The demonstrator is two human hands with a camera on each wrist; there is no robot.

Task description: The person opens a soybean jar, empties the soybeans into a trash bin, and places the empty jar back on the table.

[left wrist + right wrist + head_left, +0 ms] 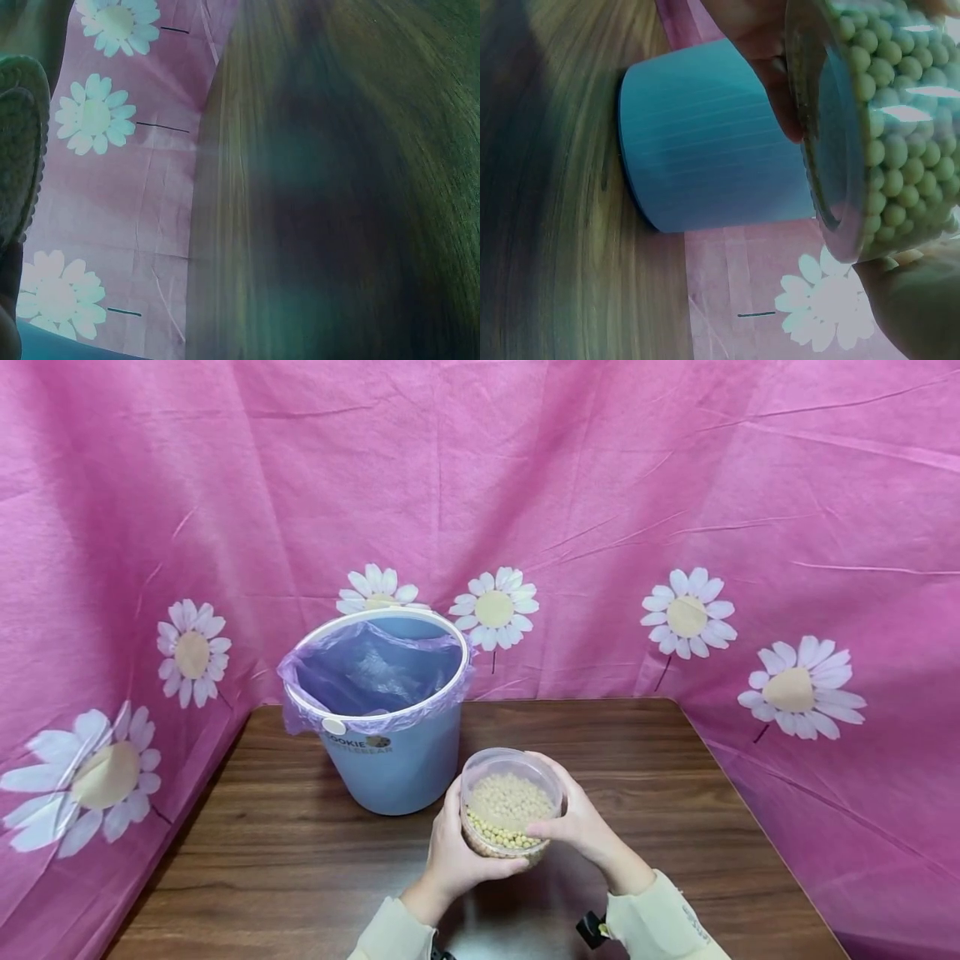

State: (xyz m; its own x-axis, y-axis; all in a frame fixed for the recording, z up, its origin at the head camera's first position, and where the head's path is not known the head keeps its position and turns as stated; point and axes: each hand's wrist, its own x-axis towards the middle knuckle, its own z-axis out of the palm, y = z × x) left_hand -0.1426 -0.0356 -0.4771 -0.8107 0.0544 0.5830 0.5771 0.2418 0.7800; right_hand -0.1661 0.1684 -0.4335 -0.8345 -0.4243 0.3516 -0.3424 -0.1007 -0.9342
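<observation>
A clear round plastic tub (pixel 501 839) of pale yellow soybeans is held above the table between both hands. A cloudy, translucent lid (pixel 517 768) covers most of its top; nearer the front the beans show more clearly, and I cannot tell whether the lid is loose. My left hand (pixel 461 852) grips the tub's left side, thumb across its front. My right hand (pixel 581 822) holds the right side, its thumb at the lid's near edge and its other fingers mostly hidden behind. In the right wrist view, the tub (pixel 907 142) shows its bare base and the beans through its wall.
A light blue bucket (pixel 397 768) stands left of and behind the tub. Its white rim (pixel 450 681) holds a purple plastic bag liner (pixel 300 693). The brown wooden table (pixel 645 860) extends to a pink cloth (pixel 585 510) printed with white daisies, which encloses the back and sides.
</observation>
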